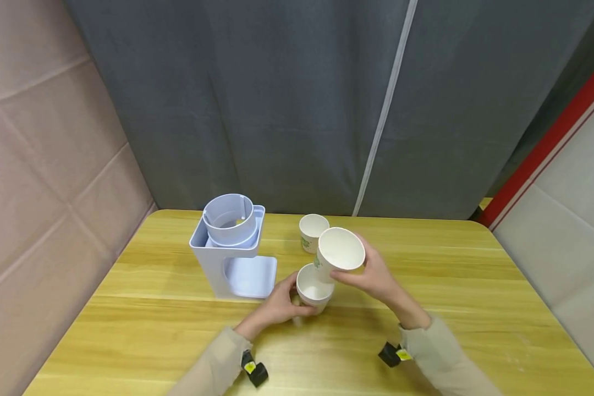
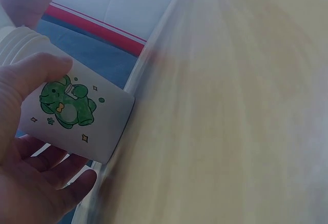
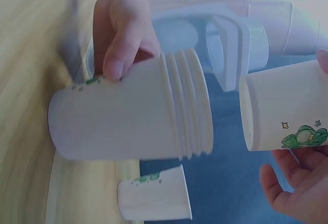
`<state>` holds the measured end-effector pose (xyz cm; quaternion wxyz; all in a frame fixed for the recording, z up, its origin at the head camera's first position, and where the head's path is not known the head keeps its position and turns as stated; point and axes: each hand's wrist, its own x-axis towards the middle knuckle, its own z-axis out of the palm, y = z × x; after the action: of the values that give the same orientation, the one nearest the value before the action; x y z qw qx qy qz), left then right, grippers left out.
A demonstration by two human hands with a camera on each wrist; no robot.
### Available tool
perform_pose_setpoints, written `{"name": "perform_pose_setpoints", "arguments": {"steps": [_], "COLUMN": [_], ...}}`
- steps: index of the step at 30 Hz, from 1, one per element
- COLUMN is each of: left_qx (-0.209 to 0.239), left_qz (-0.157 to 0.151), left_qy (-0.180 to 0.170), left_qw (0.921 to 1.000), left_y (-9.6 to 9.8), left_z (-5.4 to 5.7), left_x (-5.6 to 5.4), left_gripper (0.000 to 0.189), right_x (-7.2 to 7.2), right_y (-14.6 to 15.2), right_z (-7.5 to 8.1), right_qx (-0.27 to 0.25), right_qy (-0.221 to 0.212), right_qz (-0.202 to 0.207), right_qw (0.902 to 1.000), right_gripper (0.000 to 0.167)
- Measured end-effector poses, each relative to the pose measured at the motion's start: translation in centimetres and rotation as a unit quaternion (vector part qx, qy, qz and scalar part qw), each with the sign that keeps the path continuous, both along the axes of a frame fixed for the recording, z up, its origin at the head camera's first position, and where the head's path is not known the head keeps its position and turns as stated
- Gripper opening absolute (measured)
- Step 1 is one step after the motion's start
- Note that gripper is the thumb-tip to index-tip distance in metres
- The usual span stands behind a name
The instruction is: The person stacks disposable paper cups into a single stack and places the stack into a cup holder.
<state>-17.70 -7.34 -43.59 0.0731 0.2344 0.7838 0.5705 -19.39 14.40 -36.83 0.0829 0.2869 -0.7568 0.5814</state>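
My left hand [image 1: 281, 303] grips a nested stack of white paper cups [image 1: 314, 290] near the middle of the table. In the left wrist view, the thumb lies on the outer cup beside a green cartoon print, and the stack's base is at the tabletop. My right hand [image 1: 374, 276] holds a single white paper cup [image 1: 341, 250] by its side, tilted, just above the stack's mouth. Several stacked rims show in the right wrist view, with a gap between them and the base of the held cup [image 3: 279, 106]. Another paper cup [image 1: 308, 242] stands upright behind them.
A pale blue plastic holder [image 1: 212, 269] with a round, open-topped cylinder [image 1: 227, 234] and a flat base plate [image 1: 251, 276] stands left of the cups. Behind the wooden table [image 1: 425, 264] hangs a grey curtain [image 1: 277, 110].
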Motion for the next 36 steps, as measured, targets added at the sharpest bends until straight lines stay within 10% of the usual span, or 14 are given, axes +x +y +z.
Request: {"name": "perform_pose_setpoints", "arguments": {"steps": [19, 28, 36], "left_qx": [-0.001, 0.015, 0.01], "left_qz": [-0.004, -0.007, -0.008], "left_qy": [-0.001, 0.004, 0.014], "left_qw": [1.0, 0.9999, 0.9998], "left_y": [0.0, -0.1, 0.0], "left_z": [-0.2, -3.5, -2.2], "left_x": [-0.1, -1.6, -0.9], "left_gripper": [0.064, 0.072, 0.07], "right_x": [0.2, 0.0, -0.3], "right_y": [-2.1, -2.1, -2.2], "right_z": [-1.9, -3.4, -4.1], "right_qx": [0.017, 0.041, 0.036], "right_qy": [0.019, 0.005, 0.003], "right_qz": [0.044, 0.07, 0.076], "right_qw": [0.9987, 0.9967, 0.9965], "right_gripper": [0.066, 0.067, 0.071]}}
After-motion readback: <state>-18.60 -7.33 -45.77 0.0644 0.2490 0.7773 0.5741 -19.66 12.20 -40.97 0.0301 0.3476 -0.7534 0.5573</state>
